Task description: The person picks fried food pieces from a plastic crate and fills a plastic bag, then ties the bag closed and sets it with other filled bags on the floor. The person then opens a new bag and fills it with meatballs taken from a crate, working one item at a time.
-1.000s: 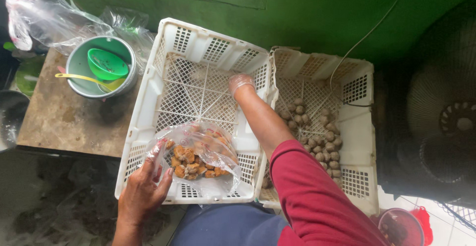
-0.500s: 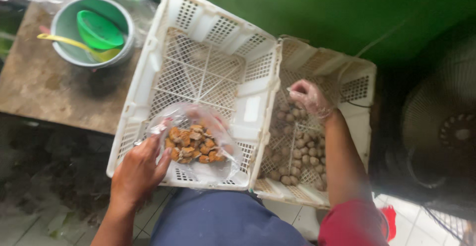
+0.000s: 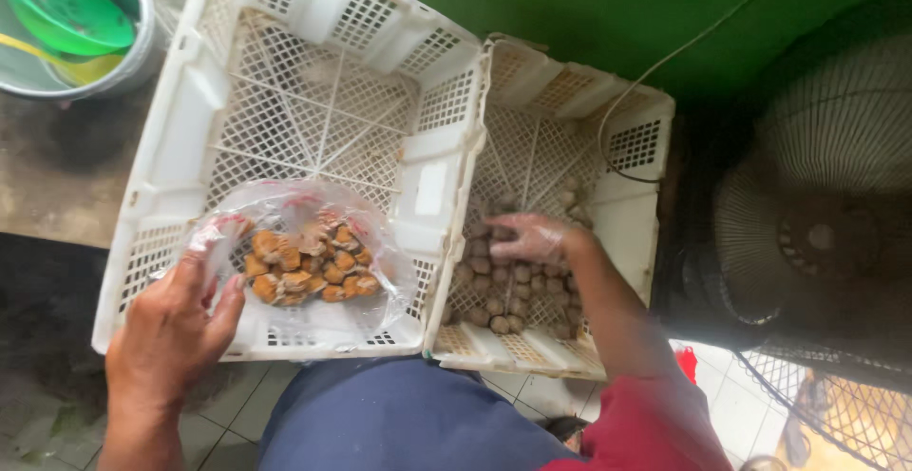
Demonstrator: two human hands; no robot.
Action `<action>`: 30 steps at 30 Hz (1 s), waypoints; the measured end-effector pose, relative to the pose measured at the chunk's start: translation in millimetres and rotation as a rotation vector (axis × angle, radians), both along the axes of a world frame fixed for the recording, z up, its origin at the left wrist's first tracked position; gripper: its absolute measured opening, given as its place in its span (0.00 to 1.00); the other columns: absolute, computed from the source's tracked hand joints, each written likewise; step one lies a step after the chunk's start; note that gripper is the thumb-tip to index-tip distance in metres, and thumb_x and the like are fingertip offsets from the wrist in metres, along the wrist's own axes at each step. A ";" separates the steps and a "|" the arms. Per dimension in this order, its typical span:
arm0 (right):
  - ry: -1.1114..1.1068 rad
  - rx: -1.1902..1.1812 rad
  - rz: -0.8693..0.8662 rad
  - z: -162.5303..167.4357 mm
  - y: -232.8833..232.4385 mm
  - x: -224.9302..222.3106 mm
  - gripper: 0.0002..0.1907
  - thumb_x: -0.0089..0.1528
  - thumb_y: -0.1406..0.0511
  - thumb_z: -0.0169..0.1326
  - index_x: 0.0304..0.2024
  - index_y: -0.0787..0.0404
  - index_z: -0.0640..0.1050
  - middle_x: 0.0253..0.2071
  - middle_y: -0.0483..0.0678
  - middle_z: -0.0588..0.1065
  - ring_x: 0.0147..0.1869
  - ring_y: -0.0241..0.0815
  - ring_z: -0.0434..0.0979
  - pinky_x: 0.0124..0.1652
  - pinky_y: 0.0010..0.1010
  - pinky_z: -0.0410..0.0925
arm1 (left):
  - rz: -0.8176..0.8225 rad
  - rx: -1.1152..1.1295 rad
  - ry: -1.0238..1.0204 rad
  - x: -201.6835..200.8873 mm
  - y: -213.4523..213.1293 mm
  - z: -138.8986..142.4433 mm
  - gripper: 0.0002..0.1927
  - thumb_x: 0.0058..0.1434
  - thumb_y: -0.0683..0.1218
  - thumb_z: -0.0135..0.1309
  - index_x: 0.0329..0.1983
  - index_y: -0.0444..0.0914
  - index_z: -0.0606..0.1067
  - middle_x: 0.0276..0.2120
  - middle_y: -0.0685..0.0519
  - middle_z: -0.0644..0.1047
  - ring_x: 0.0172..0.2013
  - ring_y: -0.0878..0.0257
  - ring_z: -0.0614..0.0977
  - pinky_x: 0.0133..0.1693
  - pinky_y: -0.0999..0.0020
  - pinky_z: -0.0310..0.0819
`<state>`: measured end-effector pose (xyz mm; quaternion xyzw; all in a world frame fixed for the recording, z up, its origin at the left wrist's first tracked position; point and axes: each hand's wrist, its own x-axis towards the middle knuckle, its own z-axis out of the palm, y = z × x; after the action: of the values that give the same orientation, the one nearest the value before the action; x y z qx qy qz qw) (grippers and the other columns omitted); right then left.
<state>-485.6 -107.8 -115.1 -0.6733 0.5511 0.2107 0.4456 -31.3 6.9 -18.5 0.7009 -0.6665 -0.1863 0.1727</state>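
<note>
While the left hand (image 3: pixel 171 333) pinches open the clear plastic bag of golden fried balls (image 3: pixel 304 262) inside the white lattice crate (image 3: pixel 180 139), the gloved right hand (image 3: pixel 527 238) curls loosely over pale brown balls (image 3: pixel 503 286) in the neighbouring crate (image 3: pixel 632 219). Whether it grips one, I cannot tell. A slack pinch could let the bag collapse and spill.

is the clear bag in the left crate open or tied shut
Open: the left hand holds the clear bag by its rim, mouth spread wide, the browned pieces showing inside.

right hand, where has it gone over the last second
The right hand, in a thin clear glove, moved from the left crate across the divider down onto the brown balls in the right crate. The left hand kept its grip on the open plastic bag of fried pieces.
</note>
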 end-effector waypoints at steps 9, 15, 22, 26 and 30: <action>0.226 -0.429 -0.747 -33.6 -111.9 -45.8 0.37 0.68 0.49 0.48 0.75 0.53 0.55 0.76 0.58 0.52 0.78 0.63 0.50 0.69 0.54 0.52 | -0.110 -0.135 -0.046 -3.8 -5.1 0.6 0.23 0.62 0.44 0.56 0.62 0.40 0.75 0.34 0.44 0.79 0.33 0.46 0.82 0.37 0.52 0.76; 0.348 -0.703 -0.488 -62.4 -84.8 -21.5 0.30 0.70 0.50 0.44 0.70 0.57 0.65 0.71 0.61 0.58 0.72 0.62 0.59 0.68 0.52 0.56 | -0.100 -0.235 -0.029 0.3 -0.4 4.2 0.19 0.65 0.41 0.53 0.59 0.43 0.77 0.39 0.48 0.80 0.35 0.49 0.83 0.35 0.56 0.78; 0.273 -0.580 0.314 -40.4 17.0 17.8 0.27 0.71 0.50 0.41 0.68 0.52 0.70 0.73 0.53 0.61 0.76 0.56 0.60 0.72 0.48 0.56 | -0.160 -0.280 -0.046 4.7 8.3 7.9 0.17 0.64 0.46 0.53 0.56 0.45 0.78 0.43 0.51 0.81 0.33 0.52 0.84 0.34 0.58 0.80; 0.299 -0.304 0.214 -15.2 85.6 24.7 0.38 0.65 0.48 0.47 0.75 0.48 0.56 0.78 0.51 0.46 0.78 0.57 0.49 0.72 0.47 0.48 | -0.181 -0.248 0.002 6.0 11.1 10.0 0.15 0.70 0.49 0.51 0.57 0.46 0.78 0.41 0.50 0.81 0.31 0.52 0.84 0.34 0.57 0.81; 0.223 -0.383 0.012 5.5 144.4 9.9 0.35 0.65 0.50 0.50 0.73 0.45 0.59 0.78 0.45 0.51 0.78 0.52 0.52 0.71 0.44 0.50 | -0.179 -0.165 -0.096 -16.3 18.6 -0.6 0.14 0.65 0.46 0.50 0.53 0.46 0.77 0.34 0.45 0.82 0.31 0.49 0.85 0.31 0.52 0.80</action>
<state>-475.7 36.6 -109.6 -0.7215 0.6230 0.1776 0.2446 -47.6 25.5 -19.2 0.6302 -0.7470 -0.1118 0.1800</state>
